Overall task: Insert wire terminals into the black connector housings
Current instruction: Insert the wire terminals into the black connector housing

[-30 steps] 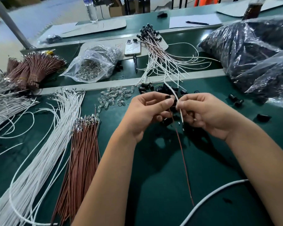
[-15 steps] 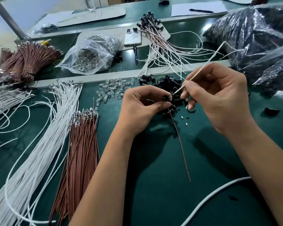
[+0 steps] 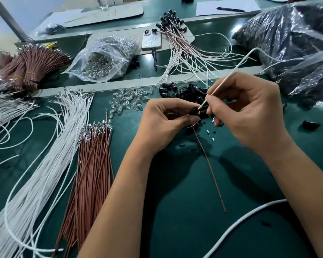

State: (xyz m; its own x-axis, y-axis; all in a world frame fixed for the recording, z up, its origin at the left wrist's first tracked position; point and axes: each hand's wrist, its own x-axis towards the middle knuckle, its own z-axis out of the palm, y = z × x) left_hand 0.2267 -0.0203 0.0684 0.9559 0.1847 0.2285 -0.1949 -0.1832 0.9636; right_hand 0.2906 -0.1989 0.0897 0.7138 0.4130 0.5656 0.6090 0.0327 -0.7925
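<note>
My left hand pinches a small black connector housing between thumb and fingers. A brown wire hangs down from that housing toward me. My right hand pinches a white wire near its end, and the wire's tip touches the housing's top. The rest of the white wire arcs up and to the right. A pile of loose black housings lies just behind both hands.
White terminal wires and brown terminal wires lie at the left. Clear bulbs are scattered near the housings. Finished assemblies, a phone, a bag of bulbs and big bags of black parts sit behind. A white cable crosses front right.
My right hand lifted away from the left and swung the white wire up to the right, then brought its tip onto the housing. The left hand kept its grip with the brown wire hanging.
</note>
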